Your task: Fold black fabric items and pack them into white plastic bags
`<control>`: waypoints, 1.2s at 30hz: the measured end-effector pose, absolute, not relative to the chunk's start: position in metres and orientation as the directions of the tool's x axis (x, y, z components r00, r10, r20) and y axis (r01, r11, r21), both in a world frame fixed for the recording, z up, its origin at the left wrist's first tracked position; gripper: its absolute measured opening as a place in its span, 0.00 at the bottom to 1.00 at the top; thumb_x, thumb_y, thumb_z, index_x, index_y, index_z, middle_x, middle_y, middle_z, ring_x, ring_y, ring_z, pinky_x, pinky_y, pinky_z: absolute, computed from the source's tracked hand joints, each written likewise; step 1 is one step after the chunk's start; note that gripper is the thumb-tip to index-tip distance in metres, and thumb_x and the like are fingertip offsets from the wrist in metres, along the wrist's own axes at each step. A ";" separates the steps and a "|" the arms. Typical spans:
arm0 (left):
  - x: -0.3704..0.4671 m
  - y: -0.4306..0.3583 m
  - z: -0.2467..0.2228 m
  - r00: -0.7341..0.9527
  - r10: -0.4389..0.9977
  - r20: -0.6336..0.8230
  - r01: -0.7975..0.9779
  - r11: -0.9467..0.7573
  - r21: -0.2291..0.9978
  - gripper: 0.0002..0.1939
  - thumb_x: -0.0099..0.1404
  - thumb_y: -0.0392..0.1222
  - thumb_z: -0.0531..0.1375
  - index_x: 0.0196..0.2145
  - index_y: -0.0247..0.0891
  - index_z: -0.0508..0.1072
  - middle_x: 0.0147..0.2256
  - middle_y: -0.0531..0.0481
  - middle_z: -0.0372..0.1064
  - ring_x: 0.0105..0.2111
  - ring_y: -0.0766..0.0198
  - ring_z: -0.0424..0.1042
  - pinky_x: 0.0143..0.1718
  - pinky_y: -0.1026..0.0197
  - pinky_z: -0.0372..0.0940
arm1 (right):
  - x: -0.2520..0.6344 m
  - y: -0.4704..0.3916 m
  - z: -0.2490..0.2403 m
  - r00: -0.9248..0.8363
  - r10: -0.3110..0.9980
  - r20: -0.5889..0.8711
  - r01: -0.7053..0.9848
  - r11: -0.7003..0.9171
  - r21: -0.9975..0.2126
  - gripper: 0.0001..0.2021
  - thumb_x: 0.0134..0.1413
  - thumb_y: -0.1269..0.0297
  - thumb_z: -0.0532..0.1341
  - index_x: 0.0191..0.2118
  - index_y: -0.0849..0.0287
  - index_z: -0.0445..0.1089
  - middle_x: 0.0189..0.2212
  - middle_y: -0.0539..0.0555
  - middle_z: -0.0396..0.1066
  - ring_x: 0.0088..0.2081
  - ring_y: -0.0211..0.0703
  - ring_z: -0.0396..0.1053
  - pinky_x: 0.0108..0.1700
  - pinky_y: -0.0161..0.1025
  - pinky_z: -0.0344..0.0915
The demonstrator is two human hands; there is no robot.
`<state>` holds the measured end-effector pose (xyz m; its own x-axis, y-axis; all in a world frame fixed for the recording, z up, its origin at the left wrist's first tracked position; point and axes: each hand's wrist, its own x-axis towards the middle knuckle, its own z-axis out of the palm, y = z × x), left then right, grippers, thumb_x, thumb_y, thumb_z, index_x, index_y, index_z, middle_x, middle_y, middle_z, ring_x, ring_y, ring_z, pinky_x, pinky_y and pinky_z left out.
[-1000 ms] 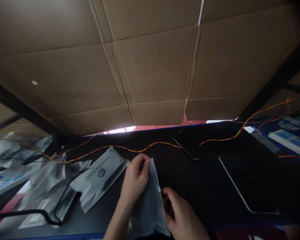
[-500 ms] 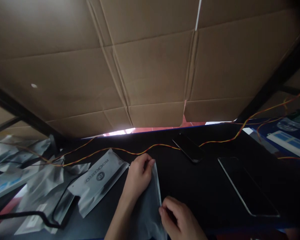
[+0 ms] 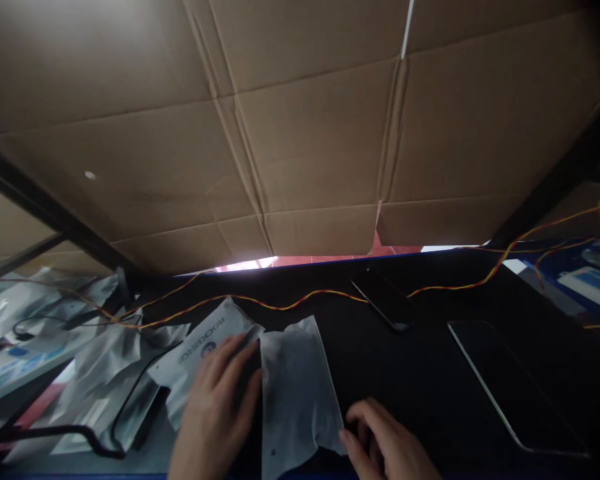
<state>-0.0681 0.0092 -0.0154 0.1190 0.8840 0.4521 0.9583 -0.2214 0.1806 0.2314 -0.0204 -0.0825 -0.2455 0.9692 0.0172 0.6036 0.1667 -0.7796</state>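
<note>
A frosted plastic bag (image 3: 297,393) lies flat on the black tabletop in front of me. My right hand (image 3: 380,437) is at its lower right edge, thumb and curled fingers closed on the rim there. To the left of this bag, my left hand (image 3: 217,400) has its fingers stretched out and holds nothing. Those fingers reach over a second frosted bag (image 3: 180,373), printed with ROCKBROS lettering, and cover part of the print; whether they touch it I cannot tell.
Two dark phone-like slabs, a smaller one (image 3: 384,298) and a larger one (image 3: 515,393), lie to the right. A red-yellow twisted wire (image 3: 280,307) crosses the table's back. More plastic bags (image 3: 107,373) and a black cable (image 3: 75,430) sit left. Cardboard (image 3: 315,147) stands behind.
My left hand has let go of the frosted bag's top and moved left and toward me. The bag now lies uncovered. My right hand stays by its edge, slightly farther right.
</note>
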 end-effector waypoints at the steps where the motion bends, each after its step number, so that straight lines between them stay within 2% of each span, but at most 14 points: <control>1: -0.090 0.007 -0.020 0.091 0.886 0.455 0.974 -0.174 0.145 0.23 0.79 0.52 0.57 0.68 0.48 0.71 0.70 0.42 0.68 0.72 0.39 0.64 0.70 0.31 0.62 | 0.234 -0.017 -0.075 -0.269 0.960 0.082 0.605 0.235 -0.761 0.13 0.69 0.55 0.64 0.55 0.49 0.77 0.45 0.56 0.81 0.38 0.46 0.82 0.39 0.37 0.76; 3: -0.125 0.009 -0.028 0.045 0.900 0.434 0.991 -0.093 0.092 0.28 0.78 0.54 0.56 0.70 0.44 0.70 0.74 0.36 0.63 0.74 0.27 0.58 0.67 0.21 0.60 | 0.235 -0.008 -0.060 -0.395 0.894 0.210 0.598 0.424 -0.681 0.33 0.62 0.52 0.73 0.71 0.43 0.68 0.65 0.61 0.75 0.58 0.59 0.80 0.53 0.47 0.80; 4: -0.137 0.011 -0.031 0.038 0.909 0.415 0.994 -0.078 0.079 0.30 0.77 0.56 0.56 0.71 0.43 0.70 0.73 0.35 0.64 0.73 0.26 0.61 0.64 0.22 0.64 | 0.233 -0.004 -0.053 -0.476 0.844 0.249 0.585 0.515 -0.626 0.41 0.58 0.52 0.76 0.74 0.41 0.64 0.71 0.61 0.69 0.65 0.65 0.74 0.57 0.54 0.79; 6: -0.148 0.013 -0.034 0.031 0.920 0.392 0.997 -0.058 0.057 0.29 0.77 0.56 0.55 0.70 0.45 0.72 0.69 0.37 0.70 0.67 0.30 0.72 0.58 0.30 0.72 | 0.226 0.004 -0.045 -0.580 0.769 0.268 0.578 0.620 -0.531 0.45 0.55 0.57 0.79 0.76 0.39 0.63 0.77 0.59 0.60 0.71 0.72 0.67 0.60 0.62 0.78; 10: -0.143 0.011 -0.028 -0.030 0.894 0.446 0.998 0.004 0.059 0.22 0.80 0.50 0.54 0.63 0.46 0.77 0.58 0.42 0.82 0.52 0.43 0.84 0.51 0.45 0.76 | 0.214 0.006 -0.048 -0.558 0.785 0.267 0.630 0.611 -0.479 0.39 0.60 0.72 0.71 0.74 0.42 0.66 0.75 0.54 0.64 0.69 0.63 0.71 0.61 0.56 0.78; 15: -0.125 -0.005 -0.003 -0.306 0.736 0.604 0.952 0.240 0.190 0.19 0.82 0.52 0.54 0.61 0.48 0.77 0.46 0.45 0.85 0.43 0.47 0.86 0.41 0.51 0.77 | 0.206 -0.004 -0.064 -0.487 0.816 0.313 0.646 0.577 -0.500 0.39 0.59 0.76 0.67 0.74 0.45 0.66 0.70 0.55 0.72 0.64 0.60 0.76 0.59 0.53 0.80; 18: -0.101 -0.014 0.012 -0.416 0.656 0.630 0.909 0.271 0.317 0.18 0.81 0.53 0.56 0.61 0.50 0.78 0.48 0.47 0.85 0.45 0.47 0.85 0.43 0.51 0.77 | 0.184 -0.004 -0.066 -0.513 0.811 0.281 0.615 0.575 -0.540 0.43 0.54 0.76 0.70 0.75 0.45 0.65 0.71 0.59 0.69 0.64 0.63 0.75 0.61 0.57 0.79; 22: -0.062 -0.019 0.017 -0.123 0.753 0.647 0.977 -0.022 0.211 0.20 0.81 0.50 0.57 0.66 0.53 0.74 0.60 0.47 0.80 0.53 0.48 0.83 0.53 0.47 0.76 | 0.131 0.000 -0.054 -0.591 0.790 0.161 0.532 0.532 -0.659 0.43 0.60 0.67 0.71 0.78 0.49 0.59 0.75 0.59 0.64 0.67 0.66 0.72 0.66 0.62 0.74; 24: -0.051 -0.016 0.015 0.097 0.799 0.594 0.975 -0.196 0.104 0.20 0.80 0.51 0.57 0.66 0.54 0.74 0.63 0.48 0.78 0.54 0.48 0.83 0.46 0.48 0.78 | 0.115 0.001 -0.048 -0.600 0.790 0.127 0.491 0.489 -0.721 0.42 0.62 0.68 0.69 0.79 0.51 0.58 0.75 0.58 0.63 0.69 0.66 0.69 0.70 0.62 0.69; 26: -0.046 -0.013 0.015 0.235 0.829 0.507 0.955 -0.294 0.039 0.21 0.80 0.52 0.56 0.66 0.55 0.75 0.63 0.51 0.78 0.54 0.48 0.83 0.39 0.50 0.80 | 0.119 0.000 -0.046 -0.586 0.806 0.088 0.482 0.434 -0.761 0.37 0.60 0.73 0.67 0.75 0.52 0.66 0.71 0.57 0.69 0.68 0.62 0.71 0.70 0.58 0.69; 29: -0.044 -0.010 0.016 0.344 0.840 0.419 0.918 -0.395 0.037 0.24 0.80 0.50 0.56 0.71 0.56 0.70 0.67 0.52 0.74 0.56 0.47 0.82 0.43 0.48 0.82 | 0.160 -0.003 -0.048 -0.533 0.845 0.035 0.513 0.356 -0.781 0.31 0.56 0.72 0.68 0.67 0.56 0.74 0.63 0.61 0.78 0.58 0.61 0.80 0.61 0.53 0.77; 32: -0.040 -0.011 0.010 0.436 0.814 0.385 0.838 -0.523 0.157 0.30 0.80 0.46 0.57 0.76 0.51 0.62 0.73 0.46 0.66 0.64 0.48 0.77 0.56 0.50 0.79 | 0.212 -0.006 -0.049 -0.282 0.958 0.059 0.483 0.195 -0.854 0.21 0.72 0.62 0.58 0.66 0.53 0.73 0.59 0.60 0.80 0.52 0.52 0.83 0.54 0.45 0.81; 34: -0.038 -0.014 -0.002 0.457 0.779 0.430 0.790 -0.577 0.206 0.31 0.79 0.39 0.58 0.76 0.52 0.62 0.71 0.47 0.68 0.65 0.52 0.76 0.60 0.54 0.76 | 0.234 -0.003 -0.047 -0.126 0.992 0.017 0.437 0.071 -0.896 0.23 0.75 0.50 0.57 0.67 0.52 0.70 0.54 0.59 0.83 0.41 0.47 0.84 0.43 0.41 0.82; 36: -0.041 -0.016 -0.020 0.429 0.774 0.466 0.820 -0.550 0.160 0.33 0.77 0.39 0.60 0.76 0.54 0.61 0.69 0.48 0.72 0.64 0.51 0.77 0.59 0.52 0.77 | 0.241 0.002 -0.043 -0.041 0.998 -0.044 0.404 -0.023 -0.915 0.29 0.73 0.42 0.58 0.71 0.51 0.65 0.49 0.57 0.83 0.34 0.45 0.82 0.37 0.39 0.80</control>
